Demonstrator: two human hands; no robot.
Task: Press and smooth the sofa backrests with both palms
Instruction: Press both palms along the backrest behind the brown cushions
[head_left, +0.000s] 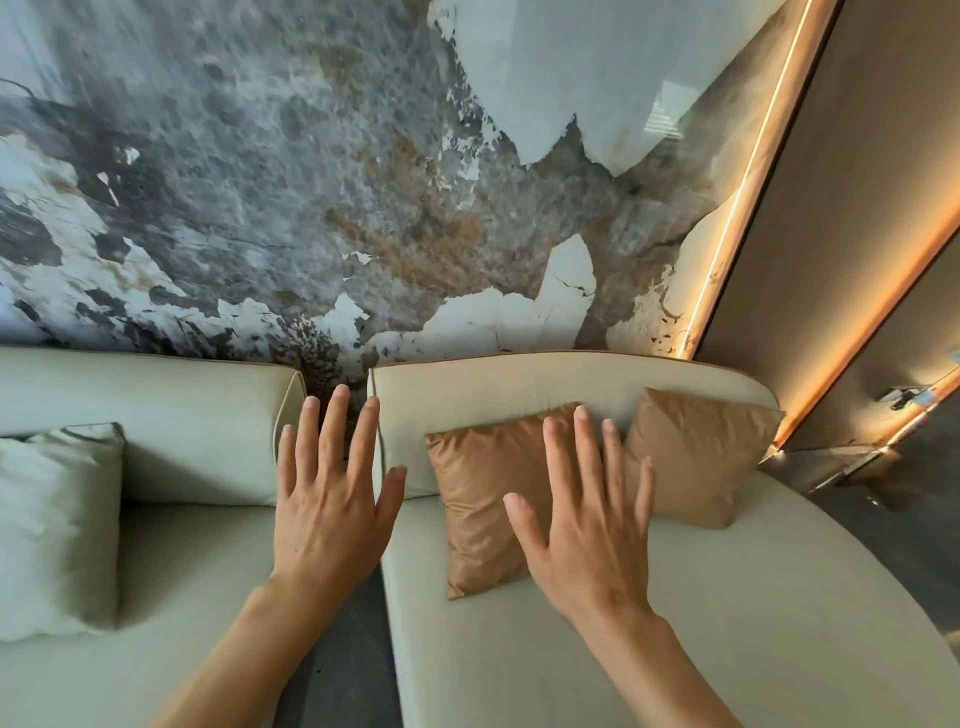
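Note:
Two pale green sofa sections stand side by side against the wall, each with a padded backrest: the left backrest (156, 395) and the right backrest (519, 384). My left hand (332, 499) is raised palm-down with fingers spread, hovering over the gap between the two sections. My right hand (587, 525) is also spread flat, held above a tan cushion (478, 499) that leans on the right backrest. Neither hand holds anything. Whether either palm touches the upholstery cannot be told.
A second tan cushion (696, 457) leans at the right end of the right backrest. A pale green cushion (52, 525) sits on the left seat. A dark floor gap (343, 649) splits the sections. A marbled wall (311, 182) rises behind; a lit wooden panel (831, 260) stands right.

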